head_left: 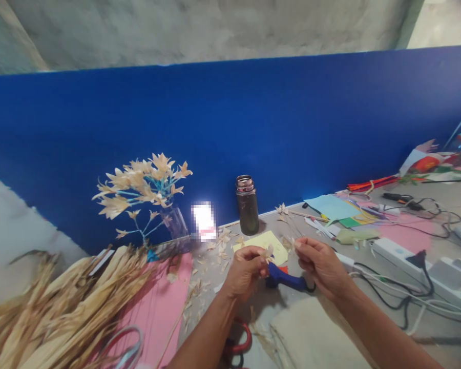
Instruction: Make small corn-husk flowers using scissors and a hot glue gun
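My left hand [246, 271] is closed in a pinch on a small pale petal piece [269, 254] at the centre of the view. To its right, my right hand [320, 264] is also pinched; a thin stem with a pale dried flower [283, 210] at its top rises by its fingertips. The hands are apart. Behind and between them lies a yellow paper [267, 243], and a blue tool [288, 279] rests on the table just below. Red-handled scissors [243, 338] are partly hidden by my left forearm.
Dried husks [69, 302] and pink paper [157, 307] lie left, near a vase [175, 223] of pale flowers [138, 182]. A dark bottle [248, 205] stands before the blue partition [230, 128]. Power strips [407, 261] and cables fill the right.
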Available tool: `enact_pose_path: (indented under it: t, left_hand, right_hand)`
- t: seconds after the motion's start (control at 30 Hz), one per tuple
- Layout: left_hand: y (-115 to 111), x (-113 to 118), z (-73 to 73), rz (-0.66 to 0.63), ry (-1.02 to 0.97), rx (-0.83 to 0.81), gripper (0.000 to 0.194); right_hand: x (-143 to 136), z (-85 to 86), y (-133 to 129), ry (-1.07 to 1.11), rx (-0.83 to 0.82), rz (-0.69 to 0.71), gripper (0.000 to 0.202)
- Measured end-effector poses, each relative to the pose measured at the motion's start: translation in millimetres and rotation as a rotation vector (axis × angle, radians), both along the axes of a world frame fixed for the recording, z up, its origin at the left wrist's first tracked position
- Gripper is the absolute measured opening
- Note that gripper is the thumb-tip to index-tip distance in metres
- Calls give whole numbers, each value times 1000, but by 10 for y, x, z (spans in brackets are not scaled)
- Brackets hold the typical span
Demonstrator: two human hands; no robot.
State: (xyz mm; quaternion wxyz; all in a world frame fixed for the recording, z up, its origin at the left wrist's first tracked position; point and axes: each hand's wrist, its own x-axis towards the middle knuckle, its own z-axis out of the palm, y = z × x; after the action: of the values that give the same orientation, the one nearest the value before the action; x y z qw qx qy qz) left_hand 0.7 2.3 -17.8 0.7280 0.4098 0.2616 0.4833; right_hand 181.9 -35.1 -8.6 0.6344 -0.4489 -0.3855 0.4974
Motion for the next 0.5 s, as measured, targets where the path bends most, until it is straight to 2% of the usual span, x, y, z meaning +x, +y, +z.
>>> enact_pose_path:
  t: [0.1,0.2,0.37,0.5]
  left_hand:
    - [-120,-35,137,10,-7,0,34]
    - [-333,-115,208,51,-53,-10,31]
    - [-750,-285,179,148,-181,-109,29]
    - [-938,-360,124,150,-221,-102,30]
  right_hand:
    - [-118,238,-173,119,-6,-72,40]
    - [-329,354,-384,197,2,-155,39]
    - [-689,262,-663,232,13,-148,34]
    - [-856,133,-740,271,-12,-104,32]
